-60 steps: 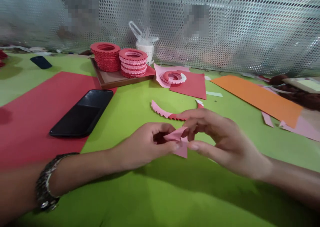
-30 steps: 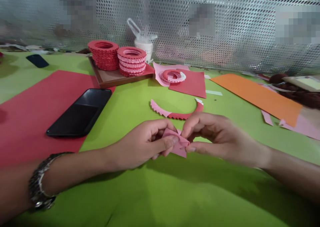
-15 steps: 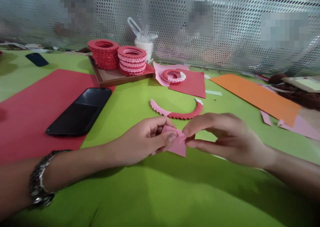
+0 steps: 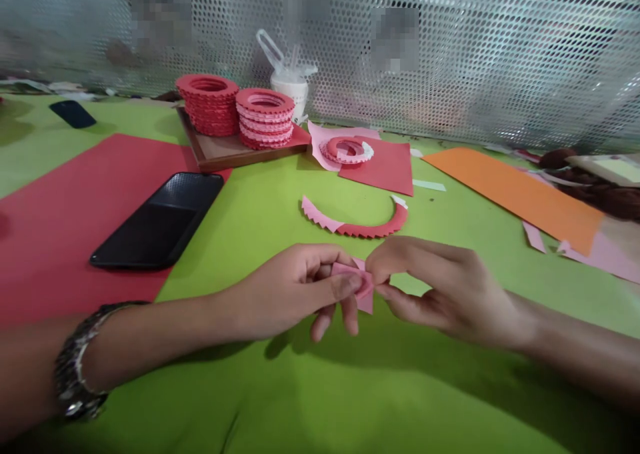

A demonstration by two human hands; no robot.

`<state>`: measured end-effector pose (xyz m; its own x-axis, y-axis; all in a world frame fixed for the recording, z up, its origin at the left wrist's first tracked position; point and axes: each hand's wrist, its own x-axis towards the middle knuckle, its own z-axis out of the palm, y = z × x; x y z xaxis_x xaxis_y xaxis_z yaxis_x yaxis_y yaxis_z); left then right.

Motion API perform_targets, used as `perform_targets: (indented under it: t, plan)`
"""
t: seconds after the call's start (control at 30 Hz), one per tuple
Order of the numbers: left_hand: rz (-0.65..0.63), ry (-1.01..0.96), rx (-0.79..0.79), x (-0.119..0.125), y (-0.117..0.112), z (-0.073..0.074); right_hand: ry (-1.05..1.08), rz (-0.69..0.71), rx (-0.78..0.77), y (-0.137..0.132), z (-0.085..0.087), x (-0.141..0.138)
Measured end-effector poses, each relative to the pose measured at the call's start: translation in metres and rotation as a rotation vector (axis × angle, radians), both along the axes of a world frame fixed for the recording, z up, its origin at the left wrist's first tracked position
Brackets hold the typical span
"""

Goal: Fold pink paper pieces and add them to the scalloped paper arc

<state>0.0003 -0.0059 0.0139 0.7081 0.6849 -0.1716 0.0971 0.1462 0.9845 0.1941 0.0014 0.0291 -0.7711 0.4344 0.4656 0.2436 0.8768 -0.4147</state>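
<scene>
Between my two hands is a small piece of pink paper, its surface bent into a curve near the thumb. My left hand pinches it between thumb and forefinger, while its lower fingers extend beneath. At the paper's right edge, my right hand closes thumb and fingertips together on it. Just beyond the hands lies a curved strip with a zigzag edge, part pink and part red, white at one end. Farther back, a coiled red, pink and white paper ring rests on pink paper and a red sheet.
Two stacks of zigzag-edged rings stand on a brown tray at the back, before a white cup. A black phone lies on a red sheet at left. Orange paper lies at right. A perforated metal screen borders the table.
The pink paper is now curled over under my left thumb. My left hand's lower fingers have stretched out below it, and both hands have shifted slightly nearer to me.
</scene>
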Motion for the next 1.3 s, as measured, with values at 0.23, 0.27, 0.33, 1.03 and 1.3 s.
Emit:
perform_targets:
  t: [0.23, 0.27, 0.33, 1.03, 1.3]
  plan:
    - [0.051, 0.135, 0.355, 0.001, -0.008, -0.005, 0.178, -0.176, -0.384, -0.005, -0.012, -0.011]
    - [0.057, 0.143, 0.378, 0.001, -0.009, -0.005, 0.188, -0.185, -0.403, -0.006, -0.012, -0.012]
    - [0.071, 0.148, 0.387, 0.003, -0.011, -0.005, 0.189, -0.201, -0.37, -0.008, -0.012, -0.012]
    - [0.214, -0.063, 0.171, 0.007, -0.005, -0.008, 0.174, -0.235, 0.083, -0.008, 0.0, -0.006]
    - [0.192, -0.095, 0.221, 0.006, -0.007, -0.008, -0.014, -0.058, 0.586, -0.009, 0.0, -0.005]
